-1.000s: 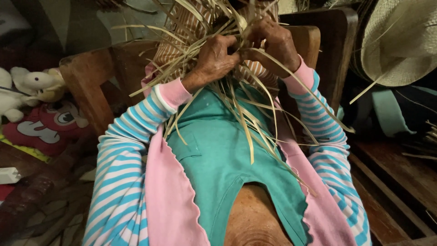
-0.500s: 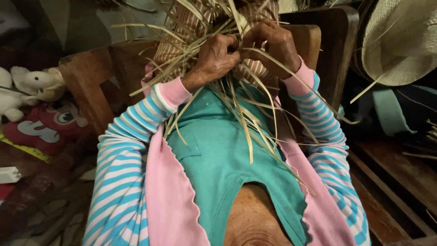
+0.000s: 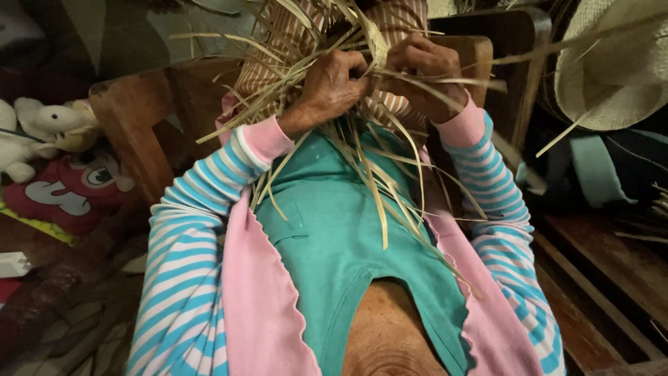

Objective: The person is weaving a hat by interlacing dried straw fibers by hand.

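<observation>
My left hand (image 3: 334, 87) and my right hand (image 3: 421, 73) are raised close together at the top of the head view, both gripping a bundle of pale dry straw strips (image 3: 369, 49). Loose strip ends (image 3: 379, 202) fan out around the hands and hang down over my green apron (image 3: 334, 237). My arms wear blue and white striped sleeves with pink cuffs. The woven part of the straw sits between the fingers and is partly hidden by them.
A wooden chair back (image 3: 139, 125) stands behind the hands. A woven straw hat (image 3: 612, 69) hangs at the upper right. Stuffed toys (image 3: 49, 129) and a red cushion (image 3: 66, 191) lie at the left. Wooden slats (image 3: 612, 278) run along the lower right.
Both hands stay on the straw and shift only slightly as the fingers work the strips; the hanging ends sway a little.
</observation>
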